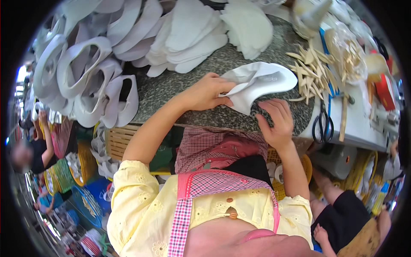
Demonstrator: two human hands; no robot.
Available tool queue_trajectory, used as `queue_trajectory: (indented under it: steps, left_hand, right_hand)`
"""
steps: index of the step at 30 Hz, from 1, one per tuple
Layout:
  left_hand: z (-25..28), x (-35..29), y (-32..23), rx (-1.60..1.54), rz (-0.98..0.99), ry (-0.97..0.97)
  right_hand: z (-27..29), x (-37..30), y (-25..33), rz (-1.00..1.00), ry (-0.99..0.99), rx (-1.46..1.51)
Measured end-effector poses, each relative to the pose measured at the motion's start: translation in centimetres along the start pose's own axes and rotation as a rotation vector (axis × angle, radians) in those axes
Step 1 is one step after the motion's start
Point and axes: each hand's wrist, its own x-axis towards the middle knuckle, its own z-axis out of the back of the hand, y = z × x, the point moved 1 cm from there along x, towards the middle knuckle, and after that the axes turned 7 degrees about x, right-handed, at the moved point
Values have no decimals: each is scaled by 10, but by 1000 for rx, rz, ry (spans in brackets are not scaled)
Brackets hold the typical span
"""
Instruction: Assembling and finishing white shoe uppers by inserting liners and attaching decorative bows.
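A white shoe upper (266, 81) is held over the speckled grey worktop (201, 113), its rounded end pointing right. The near left edge of this upper sits pinched between the thumb and fingers of my left hand (209, 93). My right hand (277, 121) is just below the upper's near edge, at the front of the worktop. Its fingers are curved, with the thumb apart, and nothing shows between them. Whether its fingertips touch the upper, I cannot tell.
White shoe uppers (83, 68) are heaped at the left. Stacked flat white pieces (192, 34) and a fanned pile (248, 30) lie at the back. To the right are cream strips (311, 70), black-handled scissors (323, 126) and a wooden-handled hammer (343, 115). Other people work nearby.
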Motion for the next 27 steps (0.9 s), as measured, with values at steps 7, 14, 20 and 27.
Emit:
queue_trajectory:
  steps: [7, 14, 20, 27]
  left_hand:
    - [1, -3, 20, -299, 57, 115]
    - [-9, 8, 30, -257, 121, 90]
    - [0, 3, 15, -537, 284, 120]
    - [3, -1, 16, -449, 243, 73]
  right_hand:
    - [3, 56, -52, 84, -247, -211]
    - [250, -28, -113, -211, -1215, 268]
    - [393, -239, -117, -1061, -1730, 206]
    - [255, -67, -97, -608, -779, 160]
